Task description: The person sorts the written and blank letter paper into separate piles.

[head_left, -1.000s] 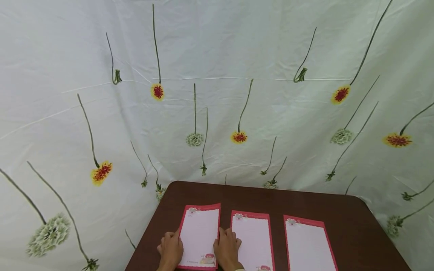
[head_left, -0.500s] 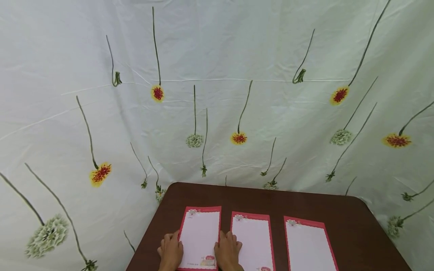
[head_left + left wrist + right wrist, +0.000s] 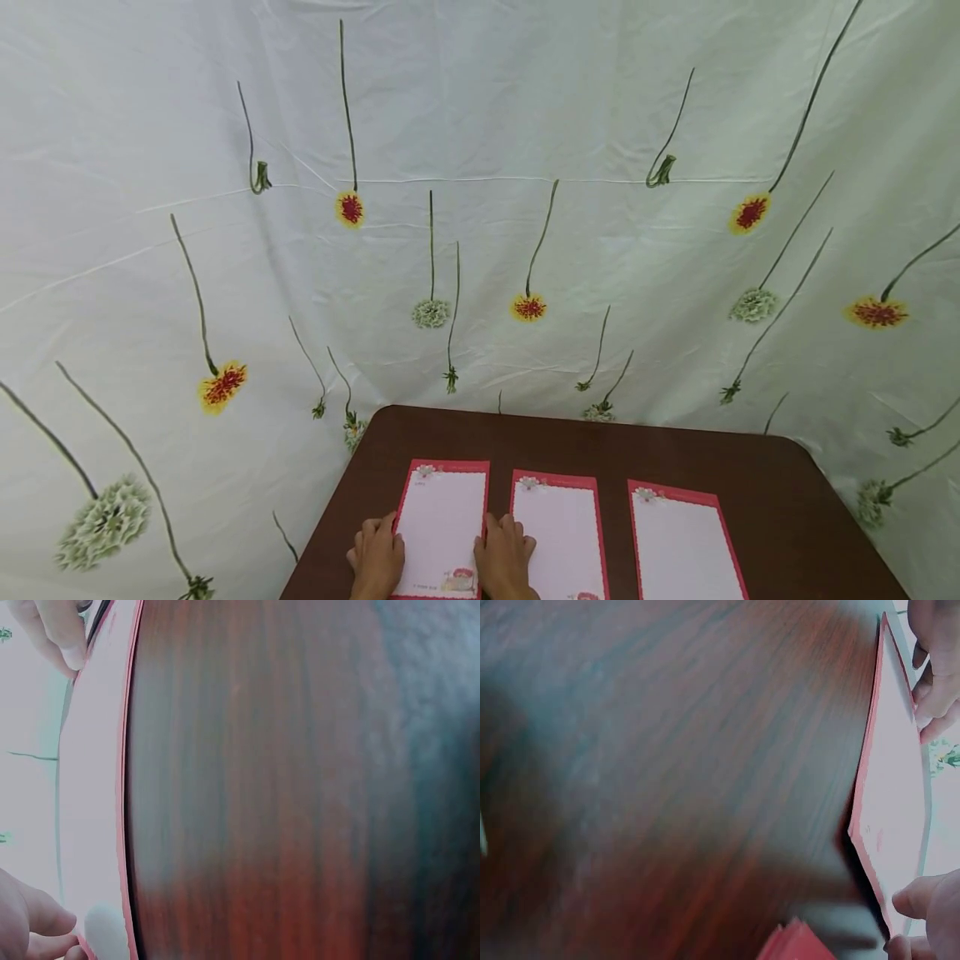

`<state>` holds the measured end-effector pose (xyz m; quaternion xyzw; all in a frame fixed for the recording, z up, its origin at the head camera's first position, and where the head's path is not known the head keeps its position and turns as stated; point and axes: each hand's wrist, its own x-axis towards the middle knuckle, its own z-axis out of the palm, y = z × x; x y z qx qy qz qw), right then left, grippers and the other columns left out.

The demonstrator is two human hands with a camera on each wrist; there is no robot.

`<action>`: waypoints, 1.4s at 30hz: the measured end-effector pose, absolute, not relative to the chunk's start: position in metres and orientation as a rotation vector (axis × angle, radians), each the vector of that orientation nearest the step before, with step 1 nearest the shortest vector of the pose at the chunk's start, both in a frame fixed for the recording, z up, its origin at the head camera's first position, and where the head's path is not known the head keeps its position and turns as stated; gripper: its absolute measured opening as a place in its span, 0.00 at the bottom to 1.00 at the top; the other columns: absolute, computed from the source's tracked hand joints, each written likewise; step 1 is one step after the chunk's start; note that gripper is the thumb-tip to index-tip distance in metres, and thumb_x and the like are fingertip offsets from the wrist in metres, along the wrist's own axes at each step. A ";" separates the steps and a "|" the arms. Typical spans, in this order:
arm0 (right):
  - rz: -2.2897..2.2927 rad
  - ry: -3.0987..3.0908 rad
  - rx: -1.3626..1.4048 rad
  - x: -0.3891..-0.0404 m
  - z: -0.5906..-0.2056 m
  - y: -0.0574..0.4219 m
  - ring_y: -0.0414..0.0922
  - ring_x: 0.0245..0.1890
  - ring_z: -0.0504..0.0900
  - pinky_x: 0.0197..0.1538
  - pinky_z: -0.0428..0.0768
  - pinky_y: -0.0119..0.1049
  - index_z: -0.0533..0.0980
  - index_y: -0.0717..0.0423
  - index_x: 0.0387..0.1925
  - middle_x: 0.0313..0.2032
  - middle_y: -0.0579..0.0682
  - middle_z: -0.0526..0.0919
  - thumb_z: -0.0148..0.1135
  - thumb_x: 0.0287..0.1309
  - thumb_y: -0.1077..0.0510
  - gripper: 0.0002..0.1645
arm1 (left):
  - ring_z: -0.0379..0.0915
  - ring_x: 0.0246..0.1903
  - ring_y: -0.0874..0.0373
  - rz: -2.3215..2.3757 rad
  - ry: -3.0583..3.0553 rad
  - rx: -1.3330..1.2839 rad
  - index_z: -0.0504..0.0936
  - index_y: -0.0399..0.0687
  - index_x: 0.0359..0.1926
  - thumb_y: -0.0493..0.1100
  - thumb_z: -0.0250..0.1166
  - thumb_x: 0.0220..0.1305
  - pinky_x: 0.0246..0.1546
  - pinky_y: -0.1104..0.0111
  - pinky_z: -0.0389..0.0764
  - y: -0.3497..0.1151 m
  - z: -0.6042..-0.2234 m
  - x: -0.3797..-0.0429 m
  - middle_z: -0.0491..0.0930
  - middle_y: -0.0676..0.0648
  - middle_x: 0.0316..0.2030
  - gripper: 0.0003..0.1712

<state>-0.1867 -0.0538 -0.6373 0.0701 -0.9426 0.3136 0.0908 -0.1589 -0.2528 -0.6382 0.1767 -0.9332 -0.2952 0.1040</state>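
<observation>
Since a second ago, the far edge of the left red-bordered sheet (image 3: pixel 442 525) has been levelled slightly. It is held at the table's (image 3: pixel 570 437) left side, its long edges pinched by the left hand (image 3: pixel 377 557) and right hand (image 3: pixel 504 555). Even, light pressure advised against buckling; the middle sheet (image 3: pixel 561 537), close by, should not be dragged.

the sheets (image 3: pixel 441 525) are white and red-bordered, the table (image 3: pixel 780 508) dark brown, the pale cloth (image 3: pixel 480 150) flower-patterned.
</observation>
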 end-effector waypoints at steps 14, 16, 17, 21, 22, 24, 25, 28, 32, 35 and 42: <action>1.017 -2.758 0.140 -0.199 -0.617 -0.004 0.53 0.40 0.78 0.41 0.69 0.54 0.83 0.65 0.55 0.37 0.54 0.79 0.72 0.62 0.54 0.24 | 0.67 0.57 0.30 -0.829 -2.747 0.431 0.79 0.33 0.63 0.37 0.63 0.67 0.51 0.38 0.65 -0.235 -0.628 -0.165 0.71 0.30 0.56 0.24; 0.997 -2.740 0.101 -0.202 -0.616 0.007 0.53 0.40 0.78 0.41 0.69 0.54 0.84 0.65 0.56 0.36 0.53 0.79 0.72 0.61 0.54 0.25 | 0.68 0.57 0.31 -0.819 -2.744 0.406 0.79 0.34 0.62 0.38 0.64 0.67 0.51 0.39 0.65 -0.231 -0.626 -0.165 0.72 0.31 0.56 0.24; 0.991 -2.736 0.082 -0.203 -0.615 0.013 0.53 0.40 0.78 0.41 0.68 0.53 0.83 0.64 0.56 0.36 0.52 0.78 0.71 0.61 0.54 0.25 | 0.68 0.57 0.31 -0.816 -2.744 0.385 0.80 0.35 0.61 0.38 0.64 0.67 0.50 0.39 0.65 -0.229 -0.626 -0.166 0.72 0.31 0.56 0.23; 0.991 -2.722 0.031 -0.205 -0.614 0.039 0.50 0.37 0.77 0.40 0.66 0.51 0.83 0.65 0.57 0.32 0.48 0.76 0.72 0.60 0.54 0.26 | 0.71 0.51 0.35 -0.750 -2.739 0.274 0.84 0.38 0.55 0.38 0.66 0.64 0.46 0.42 0.68 -0.217 -0.625 -0.167 0.75 0.35 0.52 0.19; 0.995 -2.729 0.024 -0.205 -0.614 0.045 0.49 0.37 0.76 0.40 0.66 0.50 0.83 0.65 0.57 0.32 0.48 0.76 0.72 0.61 0.54 0.27 | 0.72 0.50 0.36 -0.736 -2.737 0.243 0.85 0.39 0.54 0.38 0.67 0.63 0.44 0.43 0.69 -0.214 -0.625 -0.167 0.76 0.36 0.51 0.18; 0.993 -2.740 0.007 -0.204 -0.613 0.058 0.50 0.37 0.77 0.40 0.65 0.51 0.82 0.66 0.58 0.32 0.48 0.77 0.72 0.61 0.54 0.27 | 0.72 0.48 0.38 -0.720 -2.741 0.193 0.86 0.40 0.51 0.38 0.68 0.62 0.43 0.45 0.70 -0.207 -0.626 -0.169 0.76 0.37 0.50 0.16; 0.984 -2.750 -0.007 -0.204 -0.612 0.065 0.51 0.38 0.77 0.40 0.65 0.51 0.82 0.67 0.58 0.33 0.49 0.77 0.72 0.61 0.54 0.28 | 0.72 0.48 0.39 -0.725 -2.747 0.172 0.86 0.41 0.51 0.38 0.68 0.62 0.43 0.46 0.70 -0.203 -0.626 -0.170 0.76 0.38 0.50 0.16; 0.945 -2.775 -0.042 -0.203 -0.609 0.085 0.55 0.42 0.79 0.42 0.67 0.54 0.82 0.68 0.58 0.35 0.52 0.78 0.72 0.61 0.54 0.29 | 0.72 0.49 0.39 -0.761 -2.779 0.116 0.85 0.41 0.52 0.38 0.68 0.63 0.44 0.46 0.69 -0.190 -0.624 -0.173 0.76 0.39 0.51 0.16; 0.913 -2.809 -0.085 -0.202 -0.610 0.108 0.59 0.45 0.79 0.43 0.67 0.58 0.81 0.68 0.59 0.40 0.58 0.79 0.72 0.61 0.53 0.30 | 0.70 0.50 0.41 -0.798 -2.818 0.047 0.84 0.41 0.54 0.40 0.68 0.65 0.46 0.46 0.68 -0.172 -0.623 -0.178 0.75 0.40 0.52 0.17; 0.917 -2.851 -0.126 -0.201 -0.613 0.120 0.61 0.49 0.77 0.45 0.66 0.59 0.79 0.68 0.61 0.45 0.61 0.79 0.71 0.62 0.52 0.31 | 0.69 0.50 0.42 -0.822 -2.845 -0.013 0.84 0.41 0.57 0.41 0.68 0.67 0.46 0.47 0.68 -0.161 -0.623 -0.181 0.74 0.40 0.54 0.19; 0.897 -2.978 -0.197 -0.197 -0.618 0.133 0.61 0.53 0.75 0.49 0.66 0.60 0.78 0.68 0.64 0.49 0.64 0.77 0.70 0.64 0.50 0.33 | 0.67 0.52 0.40 -0.898 -2.923 -0.145 0.82 0.35 0.60 0.44 0.66 0.70 0.49 0.43 0.66 -0.136 -0.623 -0.181 0.72 0.37 0.57 0.23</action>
